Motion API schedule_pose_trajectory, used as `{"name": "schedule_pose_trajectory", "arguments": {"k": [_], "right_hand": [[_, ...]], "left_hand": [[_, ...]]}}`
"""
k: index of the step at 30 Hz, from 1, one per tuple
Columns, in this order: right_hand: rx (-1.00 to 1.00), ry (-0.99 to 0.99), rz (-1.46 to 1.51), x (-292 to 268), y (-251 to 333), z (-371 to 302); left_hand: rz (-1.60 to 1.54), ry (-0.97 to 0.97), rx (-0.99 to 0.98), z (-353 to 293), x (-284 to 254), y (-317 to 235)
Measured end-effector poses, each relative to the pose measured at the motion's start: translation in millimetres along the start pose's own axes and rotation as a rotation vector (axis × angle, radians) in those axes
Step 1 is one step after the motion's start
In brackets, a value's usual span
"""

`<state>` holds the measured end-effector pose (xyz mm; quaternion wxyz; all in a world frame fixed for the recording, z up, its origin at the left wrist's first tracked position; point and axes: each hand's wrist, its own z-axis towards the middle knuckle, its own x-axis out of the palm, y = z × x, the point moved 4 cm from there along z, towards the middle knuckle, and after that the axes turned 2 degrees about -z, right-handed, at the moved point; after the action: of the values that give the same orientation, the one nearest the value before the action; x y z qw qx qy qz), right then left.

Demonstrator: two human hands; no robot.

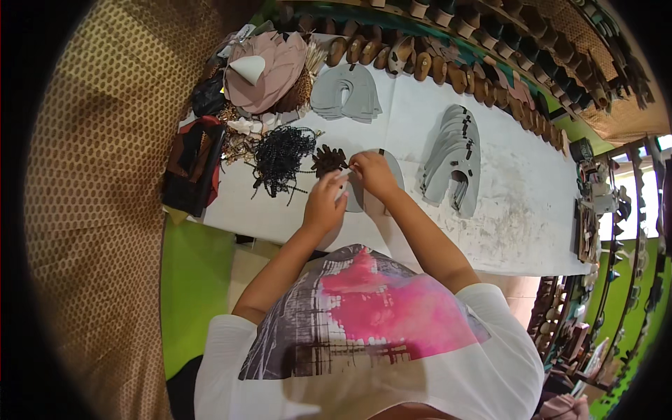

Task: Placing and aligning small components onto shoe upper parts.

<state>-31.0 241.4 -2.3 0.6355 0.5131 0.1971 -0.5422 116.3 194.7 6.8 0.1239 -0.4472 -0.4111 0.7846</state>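
Note:
A grey U-shaped piece (393,166) of sheet material lies in front of me on the white table, partly hidden by my hands. My left hand (324,204) rests over its left side, fingers stretched out and thumb apart. Close by, my right hand (374,176) has its fingertips pinched together; a tiny dark thing shows at them, too small to name. Just beyond my left fingertips sits a small heap of dark brown strips (327,160). A tangled pile of black beaded strings (283,155) lies to its left.
Overlapping grey U-shaped pieces with dark marks (451,154) lie right; another grey stack (343,93) lies behind my hands. Pink sheets (264,80) with a white cone are heaped far left. Brown shoe forms (423,66) line the back edge. Shelves of shoes (514,42) rise behind.

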Motion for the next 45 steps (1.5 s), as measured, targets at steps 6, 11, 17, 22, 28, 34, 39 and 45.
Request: {"name": "schedule_pose_trajectory", "arguments": {"k": [6,11,17,22,28,34,39,45], "right_hand": [[0.252,0.268,0.426,-26.2,-4.4,-15.9],[0.535,0.158,0.709,-28.1,-18.5,-39.8],[0.867,0.070,1.223,-11.2,-31.2,-72.8],[0.916,0.060,0.999,-11.2,-49.2,-82.3],[0.846,0.041,0.441,-29.6,-76.8,-78.5],[0.814,0.112,0.214,-39.4,-77.6,-66.1],[0.794,0.132,0.200,-36.5,-73.1,-64.7],[0.737,0.110,0.167,-32.9,-72.3,-63.2]], "left_hand": [[0.104,-0.041,0.135,33.3,-3.4,-3.5],[0.033,0.045,0.093,41.8,19.0,-1.4],[-0.154,0.050,-0.038,36.5,50.0,4.1],[-0.090,0.118,0.013,38.9,61.6,4.7],[0.135,0.193,0.044,52.8,63.2,13.2],[0.472,0.314,0.156,66.4,79.1,17.3],[0.598,0.308,0.234,76.6,90.4,15.7],[0.642,0.273,0.178,86.4,91.5,21.1]]}}
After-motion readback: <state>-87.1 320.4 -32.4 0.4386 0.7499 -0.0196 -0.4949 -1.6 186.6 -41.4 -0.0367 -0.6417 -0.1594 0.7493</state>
